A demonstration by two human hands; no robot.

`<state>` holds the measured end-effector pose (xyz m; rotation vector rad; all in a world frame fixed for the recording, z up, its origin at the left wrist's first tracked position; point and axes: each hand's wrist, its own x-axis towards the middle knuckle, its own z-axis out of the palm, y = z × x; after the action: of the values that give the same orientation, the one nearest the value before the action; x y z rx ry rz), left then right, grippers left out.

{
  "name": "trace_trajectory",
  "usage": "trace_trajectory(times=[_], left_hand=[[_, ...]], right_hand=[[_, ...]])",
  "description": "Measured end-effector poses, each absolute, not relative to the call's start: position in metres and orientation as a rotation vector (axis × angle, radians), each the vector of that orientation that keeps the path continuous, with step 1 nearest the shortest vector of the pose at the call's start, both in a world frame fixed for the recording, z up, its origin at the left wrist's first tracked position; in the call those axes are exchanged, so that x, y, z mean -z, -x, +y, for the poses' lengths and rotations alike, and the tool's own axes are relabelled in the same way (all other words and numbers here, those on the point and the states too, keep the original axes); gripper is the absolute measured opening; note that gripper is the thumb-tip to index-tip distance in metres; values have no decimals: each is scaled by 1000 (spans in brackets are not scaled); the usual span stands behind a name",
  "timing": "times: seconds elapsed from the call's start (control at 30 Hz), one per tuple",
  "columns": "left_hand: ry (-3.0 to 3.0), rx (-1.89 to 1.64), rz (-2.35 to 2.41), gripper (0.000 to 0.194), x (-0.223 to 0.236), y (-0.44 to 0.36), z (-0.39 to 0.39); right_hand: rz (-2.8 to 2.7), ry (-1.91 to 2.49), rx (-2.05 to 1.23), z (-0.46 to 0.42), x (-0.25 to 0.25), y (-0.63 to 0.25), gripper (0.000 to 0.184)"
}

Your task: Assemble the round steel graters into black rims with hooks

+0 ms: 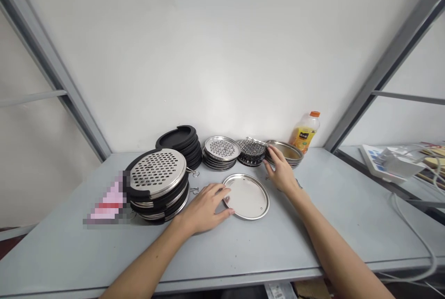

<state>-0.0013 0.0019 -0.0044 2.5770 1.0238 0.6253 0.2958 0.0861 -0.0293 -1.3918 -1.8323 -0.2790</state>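
In the head view, your left hand [208, 208] is open, palm down and fingers spread, its fingertips at the near-left part of the rim of a round, shallow, silver metal tray [246, 199]. The tray lies flat on the grey table [208, 262], just to the right of that hand. Being round, it has no long axis. Your right hand [282, 174] is beyond the tray and to its right, so the left hand is the nearer one to it.

Your right hand reaches away from you, thumb and index finger parted. Its fingertips are at the right end of a thin, silver, shiny piece [257, 142], which appears almost edge-on over a stack of dark perforated discs [251, 151]. The piece runs mainly crosswise, leading left and slightly away from the fingertips. Whether the fingers pinch it or only touch it, you cannot tell here.

Just beyond and to the right of your right hand is a stack of silver round pans [294, 163]; farther that way, by the wall, an orange-capped clear plastic bottle with a yellow label [305, 136] is upright. To the left of the dark discs, beyond your left hand, is a stack of silver perforated discs [221, 150]. Farther left is a stack of black round rings [181, 140]. Close on the left of your left hand is a tall stack of silver perforated discs set in black rings [158, 174], with wire clips [194, 191] sticking out towards the hand.
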Motion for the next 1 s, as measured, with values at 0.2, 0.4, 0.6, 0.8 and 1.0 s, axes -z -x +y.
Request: trace_trajectory(times=[0.2,0.4,0.6,0.8,1.0], left_hand=[[-2573,-617,1027,40,3,0,1],[-2566,-617,1030,38,2,1,0],[-2556,-625,1036,33,2,1,1],[-2557,-651,1031,37,5,2,2],[-2506,-711,1104,49,11,3,7]], right_hand=[[-1662,1338,323,85,21,-302,44],[-1469,1180,399,74,13,-298,23],[-1396,1084,381,68,12,-301,10],[-1240,1051,-156,63,1,-293,14],[-1322,1006,-697,62,-4,-289,31]])
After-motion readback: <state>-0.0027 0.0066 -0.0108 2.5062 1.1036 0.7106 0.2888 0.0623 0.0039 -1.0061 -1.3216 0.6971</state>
